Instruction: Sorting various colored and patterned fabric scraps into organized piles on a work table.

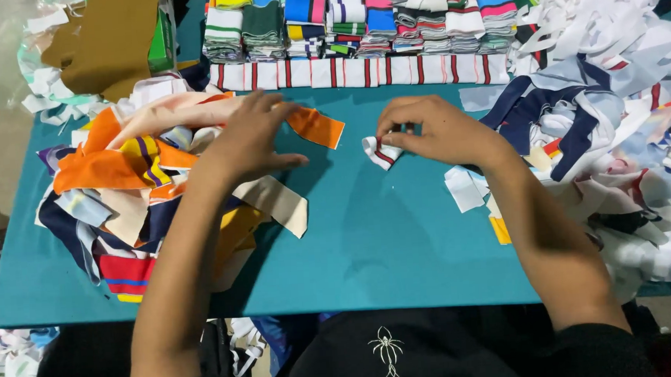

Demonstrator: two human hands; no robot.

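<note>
Nearest the near edge of the teal table (370,263), both forearms reach forward over a bare stretch of the top. The right hand (440,133), around the middle of the table, has thumb and fingertips pinched together on a small folded white strip with dark red stripes (381,152); the strip rests on the tabletop just left of the hand. The left hand (252,139) lies palm down, fingers loosely spread and closed on nothing, resting on the inner side of the heap of mixed fabric pieces (133,191) that covers the left edge; an orange piece (315,127) juts out from under its fingertips toward the centre.

Judged from this pose, the fold is best kept tight by pinching the strip at its creased end and pressing it flat against the table, with the left hand steadying the loose pile so that nothing slides into the working space.

A pile of white, navy and red offcuts (615,120) fills the right edge. Along the far edge a row of white strips with red stripes (360,71) lies side by side, and behind it stand stacks of folded striped bands (357,19) in many colours.
</note>
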